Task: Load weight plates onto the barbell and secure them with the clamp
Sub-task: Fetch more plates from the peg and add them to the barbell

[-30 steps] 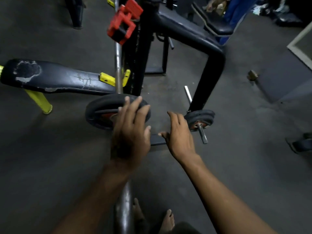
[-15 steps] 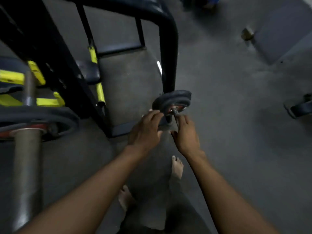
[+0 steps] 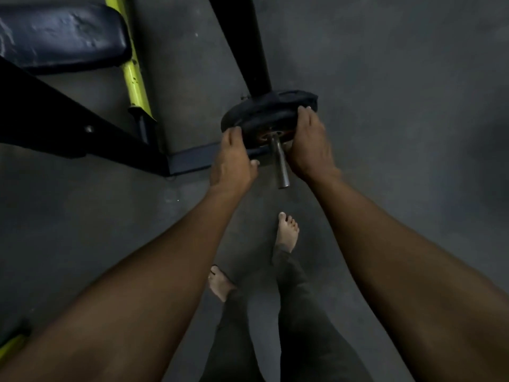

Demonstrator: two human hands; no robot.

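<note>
A small black weight plate (image 3: 264, 117) with a reddish hub sits on a short steel storage peg (image 3: 278, 161) at the foot of a black rack post (image 3: 245, 42). My left hand (image 3: 234, 158) grips the plate's left rim. My right hand (image 3: 308, 144) grips its right rim, fingers curled over the top edge. The peg's free end points toward me between my hands. The barbell and the clamp are out of view.
A dark padded bench (image 3: 57, 37) on a yellow frame (image 3: 135, 67) stands at upper left. A black angled rack beam (image 3: 71, 125) crosses the left side. My bare feet (image 3: 286, 232) stand on the grey floor below the peg.
The view has swung away from the barbell and closed in on the small plate. Both hands have gone from touching near the peg to gripping the plate's two sides.
</note>
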